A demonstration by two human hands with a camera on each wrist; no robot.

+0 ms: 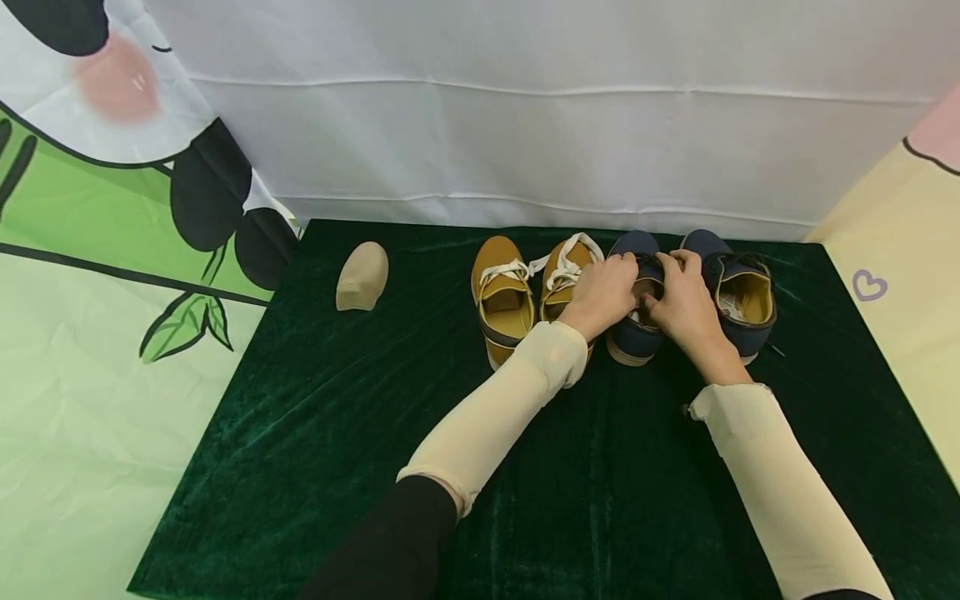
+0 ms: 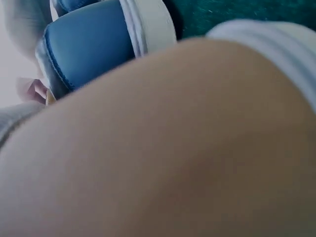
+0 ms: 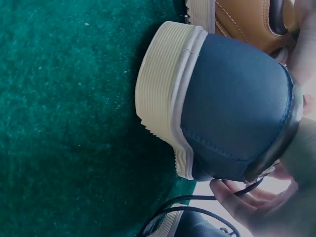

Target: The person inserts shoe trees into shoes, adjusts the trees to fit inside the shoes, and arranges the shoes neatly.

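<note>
Both hands are at the left navy shoe (image 1: 632, 346), which stands with its toe away from me and its heel toward me. My left hand (image 1: 606, 290) reaches its front left side; its fingertips lie at the lacing, partly hidden. My right hand (image 1: 684, 304) is at its right side, thumb at the opening and fingers bent over the outer edge. In the right wrist view, a dark lace (image 3: 202, 198) loops beside the fingers of that hand. The left wrist view shows mostly forearm, with the navy shoe's heel (image 2: 94, 42) beyond.
To the right stands the other navy shoe (image 1: 753, 333). Two tan shoes with white laces, a left one (image 1: 506, 312) and a right one (image 1: 558, 275), stand on the left. A beige toe-shaped form (image 1: 363, 275) lies farther left on the green velvet cloth (image 1: 300, 433). White fabric (image 1: 525, 150) hangs behind.
</note>
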